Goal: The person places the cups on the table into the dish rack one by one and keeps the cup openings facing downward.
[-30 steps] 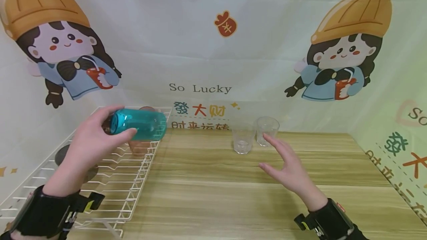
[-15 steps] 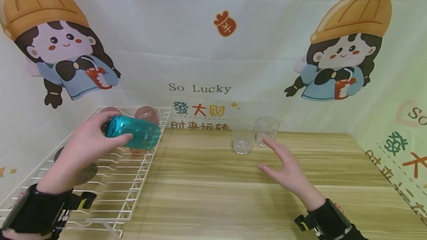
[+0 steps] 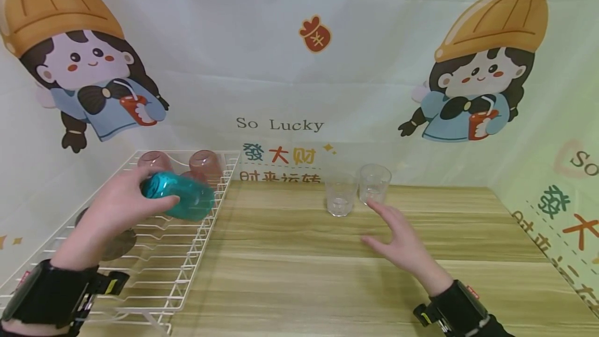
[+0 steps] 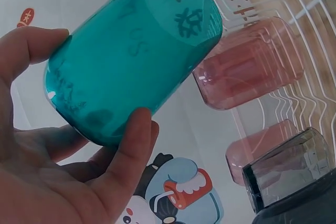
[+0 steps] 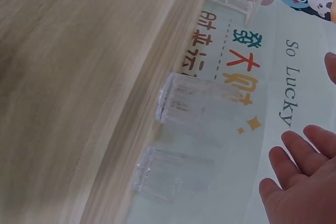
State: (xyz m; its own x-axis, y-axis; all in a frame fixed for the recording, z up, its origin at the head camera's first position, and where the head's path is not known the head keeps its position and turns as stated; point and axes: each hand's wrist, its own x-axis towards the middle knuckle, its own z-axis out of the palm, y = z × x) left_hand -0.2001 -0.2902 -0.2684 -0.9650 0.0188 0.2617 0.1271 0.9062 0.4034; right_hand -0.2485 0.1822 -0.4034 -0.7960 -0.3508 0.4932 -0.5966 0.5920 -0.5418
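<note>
Tilted on its side, a translucent teal cup [image 3: 187, 199] is gripped in my left hand [image 3: 114, 202] above the white wire rack [image 3: 180, 307]. The left wrist view shows thumb and fingers curled about one end of the teal cup [image 4: 131, 56]. Behind it on the rack are pink cups [image 3: 206, 164], and dark grey cups [image 3: 120, 244] sit nearer me, partly hidden by the left arm. My right hand [image 3: 404, 241] hovers with fingers spread and holds nothing. Two clear glasses [image 3: 340, 203] stand on the table just beyond it.
The wood-grain table [image 3: 281, 295] stretches right of the rack. A printed cloth backdrop [image 3: 262, 40] closes off the back and both sides. Each wrist wears a black camera strap [image 3: 460, 308].
My left hand has moved the teal cup left and lower over the rack, tilting its far end downward. More of the pink cups shows now. The right hand has barely moved.
</note>
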